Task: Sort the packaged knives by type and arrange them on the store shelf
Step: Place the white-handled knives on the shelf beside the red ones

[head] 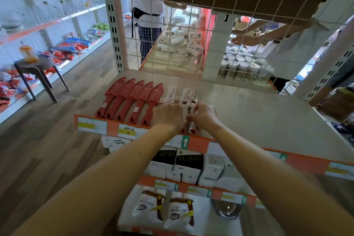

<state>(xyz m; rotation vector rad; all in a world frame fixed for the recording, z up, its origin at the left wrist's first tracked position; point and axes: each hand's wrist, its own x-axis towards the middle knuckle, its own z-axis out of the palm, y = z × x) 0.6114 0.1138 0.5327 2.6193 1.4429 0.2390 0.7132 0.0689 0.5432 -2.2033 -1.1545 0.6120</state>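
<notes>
Item: white packs (188,95), on shelf (249,113), just right of red knives (130,101). Right hand (205,115) pinches one; left hand (169,117) covers them, grip cannot be told. Risk: a nudge skews packs into the red knives, or off the front edge.

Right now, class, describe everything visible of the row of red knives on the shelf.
Five red knives lie flat, side by side, on the grey shelf. Sheaths and handles look like plastic; sheaths have slots, some handles white stickers. Handles point at the front edge, tips away. The left hand, on white packs, is beside the rightmost; contact unclear.
</notes>
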